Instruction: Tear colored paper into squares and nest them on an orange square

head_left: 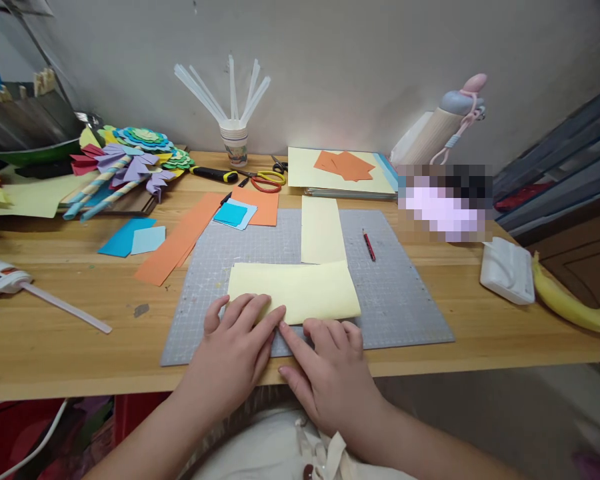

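- The sheet (300, 287), pale yellow, lay crosswise on the near half of the mat (405, 313).
- The left hand (230, 350) rested palm down at the mat's near side, fingers spread over the sheet's near edge, gripping nothing.
- The right hand (335, 367) lay beside it, fingers loosely bent with their tips at the same edge, also without a grip; the two index fingers met or nearly met.
- A yellow strip (323, 230) ran from just past the mat's far edge to the sheet.
- The pencil (369, 245) lay on the mat's far right part.
- At the mat's far left corner were blue squares (233, 214) on an orange square (267, 203).
- Orange strips (173, 247) lay along the mat's left edge; the glue gun (0, 277) was well left of it.
- Beyond the mat stood a cup (235, 148) of straws (232, 87), with scissors (267, 180) near and a paper stack (303, 170).
- Paper flowers (140, 160) lay beyond the mat, leftward.
- Right of the mat, the bench (460, 287) bore a white device (505, 270) and a banana (570, 303).
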A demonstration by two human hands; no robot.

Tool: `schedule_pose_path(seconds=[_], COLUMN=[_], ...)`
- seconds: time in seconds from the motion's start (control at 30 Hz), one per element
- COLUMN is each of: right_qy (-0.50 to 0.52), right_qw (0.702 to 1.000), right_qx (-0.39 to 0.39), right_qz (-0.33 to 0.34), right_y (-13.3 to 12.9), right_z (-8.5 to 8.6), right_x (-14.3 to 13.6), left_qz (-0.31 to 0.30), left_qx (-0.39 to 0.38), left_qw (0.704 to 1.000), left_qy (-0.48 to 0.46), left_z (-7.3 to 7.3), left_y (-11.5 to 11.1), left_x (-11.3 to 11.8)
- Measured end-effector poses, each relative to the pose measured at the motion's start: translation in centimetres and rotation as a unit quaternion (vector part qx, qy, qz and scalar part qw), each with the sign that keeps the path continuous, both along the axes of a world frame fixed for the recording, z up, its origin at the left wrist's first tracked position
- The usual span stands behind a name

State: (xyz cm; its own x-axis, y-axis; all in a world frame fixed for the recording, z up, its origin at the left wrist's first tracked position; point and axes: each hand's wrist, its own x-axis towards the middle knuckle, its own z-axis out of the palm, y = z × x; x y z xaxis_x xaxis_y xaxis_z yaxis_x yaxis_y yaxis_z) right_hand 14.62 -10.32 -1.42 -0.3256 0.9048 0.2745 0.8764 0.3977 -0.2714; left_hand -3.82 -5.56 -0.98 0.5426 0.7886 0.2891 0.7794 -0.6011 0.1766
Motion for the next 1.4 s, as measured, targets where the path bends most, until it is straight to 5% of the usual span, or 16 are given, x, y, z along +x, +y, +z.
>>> schedule_pose_path(seconds=[0.27,0.6,0.77,0.97,1.4], right_qy=[-0.02,-0.063,-0.058,-0.074,-0.079], right_qw=[0.998,0.988,0.986,0.985,0.986], right_qx=[-0.006,-0.001,0.003,0.004,0.016], right_qz=[-0.059,-0.143,-0.156,-0.153,-0.146], right_y=[-0.9,-2.6,-2.8,-2.2,-2.3], right_z=[0.7,-0.4,-1.1,-1.2,-1.7], right_x=[1.1,7.4,8.0,7.9,8.2], left_qz=[-0.003,0.01,0.043,-0.025,0.121], left_qx=[0.01,0.016,0.01,0.028,0.099], left_qw=[1.0,1.0,0.999,0.999,0.987], left_qy=[-0.005,0.017,0.017,0.01,0.047], left_z=[0.3,0.2,0.4,0.1,1.1], left_y=[0.0,-0.3,-1.2,-2.1,-3.1], left_x=[0.2,0.5,3.3,6.4,-0.4])
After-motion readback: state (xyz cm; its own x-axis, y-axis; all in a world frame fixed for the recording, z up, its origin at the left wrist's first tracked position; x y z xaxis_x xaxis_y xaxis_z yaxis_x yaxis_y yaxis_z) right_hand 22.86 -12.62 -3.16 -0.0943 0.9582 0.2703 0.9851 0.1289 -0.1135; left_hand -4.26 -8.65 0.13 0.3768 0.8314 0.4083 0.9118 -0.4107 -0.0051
